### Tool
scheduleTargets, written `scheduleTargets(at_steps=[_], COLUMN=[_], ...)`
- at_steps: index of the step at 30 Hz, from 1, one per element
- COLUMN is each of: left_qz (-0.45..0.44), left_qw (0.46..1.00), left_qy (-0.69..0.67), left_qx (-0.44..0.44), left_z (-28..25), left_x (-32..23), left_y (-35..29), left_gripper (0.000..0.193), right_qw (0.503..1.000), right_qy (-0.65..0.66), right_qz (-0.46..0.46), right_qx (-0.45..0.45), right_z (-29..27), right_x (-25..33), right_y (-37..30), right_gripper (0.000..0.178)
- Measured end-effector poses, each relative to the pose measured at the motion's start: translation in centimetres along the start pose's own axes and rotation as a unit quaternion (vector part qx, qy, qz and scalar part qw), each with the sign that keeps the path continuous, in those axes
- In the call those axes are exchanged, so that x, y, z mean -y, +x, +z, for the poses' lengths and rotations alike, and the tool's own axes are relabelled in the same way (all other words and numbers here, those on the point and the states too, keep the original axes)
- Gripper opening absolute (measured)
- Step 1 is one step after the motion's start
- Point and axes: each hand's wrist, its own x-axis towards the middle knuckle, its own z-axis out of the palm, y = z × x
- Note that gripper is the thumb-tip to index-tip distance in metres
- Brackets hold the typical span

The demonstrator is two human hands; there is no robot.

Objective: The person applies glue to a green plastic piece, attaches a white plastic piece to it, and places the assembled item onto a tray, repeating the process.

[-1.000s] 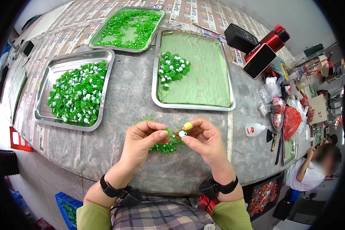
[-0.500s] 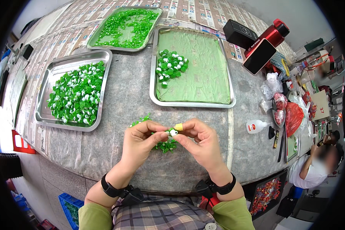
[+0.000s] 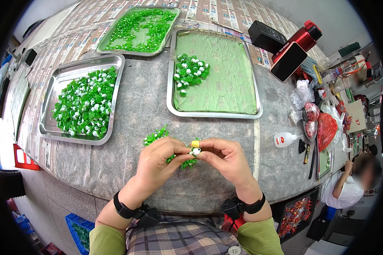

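Two hands, left [image 3: 159, 159] and right [image 3: 225, 160], grasp one white bead [image 3: 196, 151] between their fingertips, over the table [image 3: 212, 191]. It looks light, stiff and rather slippery; its sides seem the best hold. A second ago the hands were apart; now their fingertips meet at it.

grey floor [image 3: 68, 193], pale wall [image 3: 336, 29]

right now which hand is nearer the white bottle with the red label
Right. The right hand is left of the white bottle and slightly closer to the person's body; the left hand is farther left, beyond the right hand.
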Motion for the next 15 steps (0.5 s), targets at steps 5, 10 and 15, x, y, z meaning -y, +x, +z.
scheduleTargets(at_steps=[5, 10, 15], left_qz=[-0.032, -0.140, -0.126], left_qw=[0.999, 0.914, 0.664], left_qy=[-0.020, -0.342, -0.677], left_qx=[-0.006, -0.167, -0.290], left_z=[0.1, -1.8, -5.9], left_x=[0.2, 1.6, 4.1], left_y=[-0.1, 0.1, 0.5], left_gripper=[0.012, 0.008, 0.024], right_qw=[0.999, 0.993, 0.934], right_qy=[0.034, 0.011, -0.336], right_qz=[-0.007, -0.062, -0.057], right_qx=[0.000, -0.100, -0.105], right_z=[0.1, -1.6, -2.4], right_x=[-0.6, -1.2, -1.2], right_y=[0.5, 1.6, 2.0], right_gripper=[0.022, 0.015, 0.012])
